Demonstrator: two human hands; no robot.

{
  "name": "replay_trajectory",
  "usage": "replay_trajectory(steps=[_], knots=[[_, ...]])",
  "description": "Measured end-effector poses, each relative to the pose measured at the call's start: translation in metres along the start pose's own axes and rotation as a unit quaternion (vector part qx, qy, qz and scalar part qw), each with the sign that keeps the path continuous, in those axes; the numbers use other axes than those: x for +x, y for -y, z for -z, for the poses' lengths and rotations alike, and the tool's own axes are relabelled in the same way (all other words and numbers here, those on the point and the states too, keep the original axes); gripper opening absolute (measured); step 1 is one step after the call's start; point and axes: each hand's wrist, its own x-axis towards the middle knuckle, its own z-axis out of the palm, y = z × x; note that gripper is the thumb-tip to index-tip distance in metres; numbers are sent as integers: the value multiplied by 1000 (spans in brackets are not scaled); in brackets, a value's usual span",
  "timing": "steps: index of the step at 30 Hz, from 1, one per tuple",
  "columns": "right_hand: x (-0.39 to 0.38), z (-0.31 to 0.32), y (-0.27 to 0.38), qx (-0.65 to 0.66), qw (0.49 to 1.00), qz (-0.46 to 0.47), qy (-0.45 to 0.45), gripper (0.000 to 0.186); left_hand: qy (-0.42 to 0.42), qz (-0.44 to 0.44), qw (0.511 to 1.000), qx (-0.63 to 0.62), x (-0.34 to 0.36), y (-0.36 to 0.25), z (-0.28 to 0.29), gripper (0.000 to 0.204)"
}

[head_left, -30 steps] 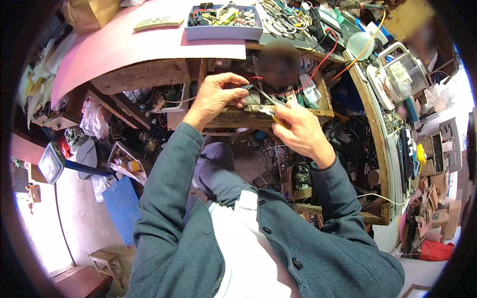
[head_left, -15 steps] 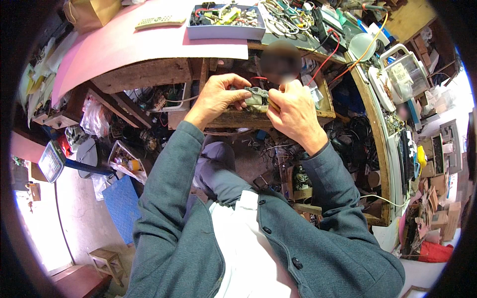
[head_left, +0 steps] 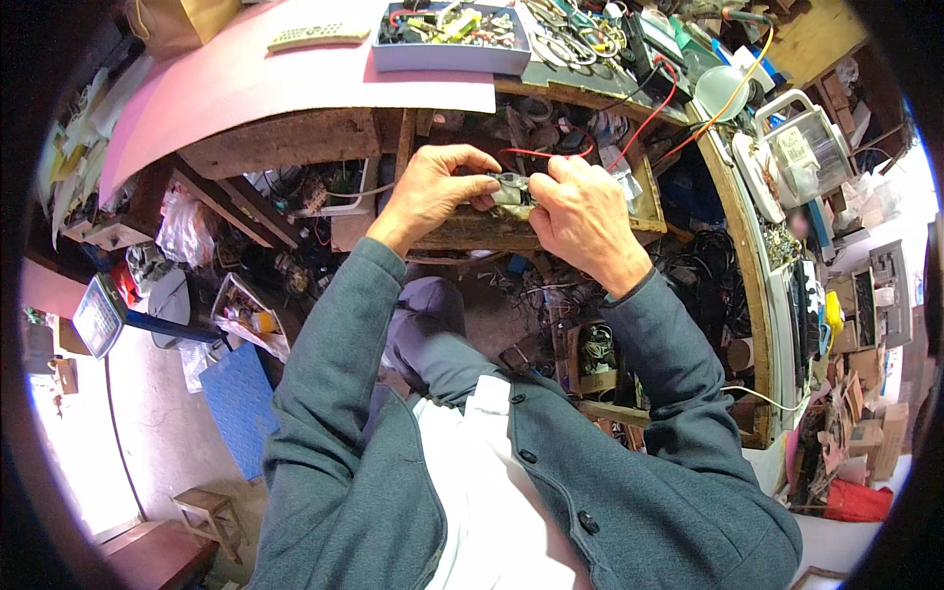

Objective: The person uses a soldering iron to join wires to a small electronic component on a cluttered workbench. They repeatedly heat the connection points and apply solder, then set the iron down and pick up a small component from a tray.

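Observation:
My left hand (head_left: 436, 192) and my right hand (head_left: 580, 216) meet above an open wooden drawer (head_left: 644, 202) under the workbench. Between their fingertips they pinch a small greenish-grey electronic part (head_left: 511, 191). A red wire (head_left: 551, 154) runs from that part up toward the bench top. Both forearms wear grey-green jacket sleeves. The fingers hide most of the part.
A pink board (head_left: 246, 84) covers the bench, with a remote control (head_left: 307, 37) and a grey tray of parts (head_left: 452, 41) on it. Tools and cables crowd the right side, beside a white appliance (head_left: 806, 147). Below lie scrap, a blue mat (head_left: 236, 403) and a small wooden stool (head_left: 206, 511).
My hands came together: the right hand rose from below the drawer edge to join the left, and both now pinch the small part between them.

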Motion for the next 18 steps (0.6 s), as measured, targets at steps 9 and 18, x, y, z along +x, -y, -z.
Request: replay_trajectory(steps=[9,18], knots=[[-6,-20,-7,-17,999,-15,-35,14,-6,-3,1000,0,0,-5,-1,17],[-7,-32,-10,-2,997,-43,-60,12,-14,-9,1000,-18,-1,-5,-2,18]])
